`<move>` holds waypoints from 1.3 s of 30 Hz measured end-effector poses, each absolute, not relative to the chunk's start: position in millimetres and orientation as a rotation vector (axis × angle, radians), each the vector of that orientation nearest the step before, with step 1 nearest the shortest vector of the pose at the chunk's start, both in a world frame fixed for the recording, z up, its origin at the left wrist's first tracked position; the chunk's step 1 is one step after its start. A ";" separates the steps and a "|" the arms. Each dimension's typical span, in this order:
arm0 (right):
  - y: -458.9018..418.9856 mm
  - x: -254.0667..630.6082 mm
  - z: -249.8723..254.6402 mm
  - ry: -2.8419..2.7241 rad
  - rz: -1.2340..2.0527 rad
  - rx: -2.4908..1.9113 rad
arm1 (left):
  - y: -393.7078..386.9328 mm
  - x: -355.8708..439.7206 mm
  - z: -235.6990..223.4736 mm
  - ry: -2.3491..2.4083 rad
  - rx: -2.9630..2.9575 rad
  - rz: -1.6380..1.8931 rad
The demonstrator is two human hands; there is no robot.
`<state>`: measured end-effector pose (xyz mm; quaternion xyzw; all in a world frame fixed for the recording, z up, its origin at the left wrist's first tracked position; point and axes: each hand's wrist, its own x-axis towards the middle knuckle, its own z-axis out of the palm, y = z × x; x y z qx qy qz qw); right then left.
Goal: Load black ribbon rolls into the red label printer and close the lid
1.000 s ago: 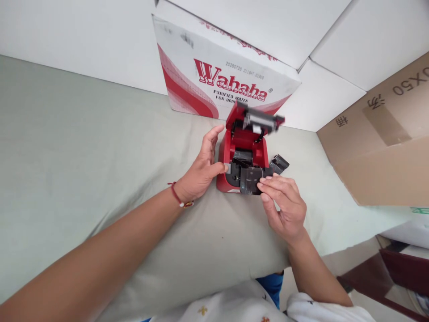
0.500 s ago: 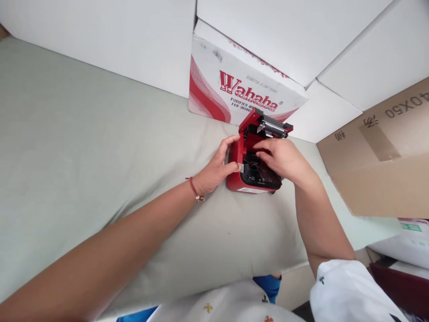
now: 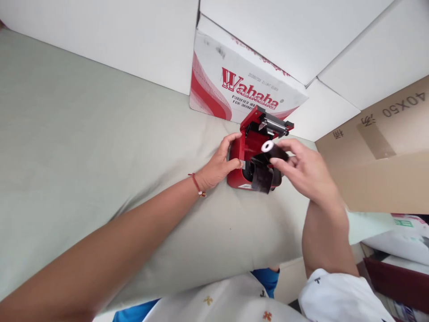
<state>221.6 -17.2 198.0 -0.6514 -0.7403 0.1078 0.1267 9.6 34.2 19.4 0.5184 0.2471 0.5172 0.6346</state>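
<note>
A small red printer (image 3: 250,147) stands on the pale green table top (image 3: 100,147) with its lid tilted up at the back. My left hand (image 3: 219,163) grips the printer's left side, thumb on its front corner, fingers curled over the top edge. My right hand (image 3: 303,167) pinches a dark roll with a white core (image 3: 273,151) just above the open bay. A loose dark strip (image 3: 262,176) hangs from the roll over the printer's front.
A white and red Wahaha carton (image 3: 241,80) stands right behind the printer against the white wall. A brown cardboard box (image 3: 385,152) lies to the right. The table's near edge runs below my forearms, with bags and a dark red frame (image 3: 395,277) at lower right.
My right hand was down inside the printer's bay half a second ago; it has now come up and to the right with the dark roll. The left hand stays on the printer.
</note>
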 end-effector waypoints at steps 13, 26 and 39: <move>-37.7 365.3 135.2 -1.736 0.578 -2.418 | 36.1 10.6 23.8 0.569 1.131 1.156; 9.5 320.9 131.1 -2.061 0.454 -2.373 | 38.1 10.4 17.4 0.544 1.155 1.175; -33.8 273.7 237.9 -2.169 0.779 -1.871 | 38.5 10.5 21.1 0.522 1.153 1.184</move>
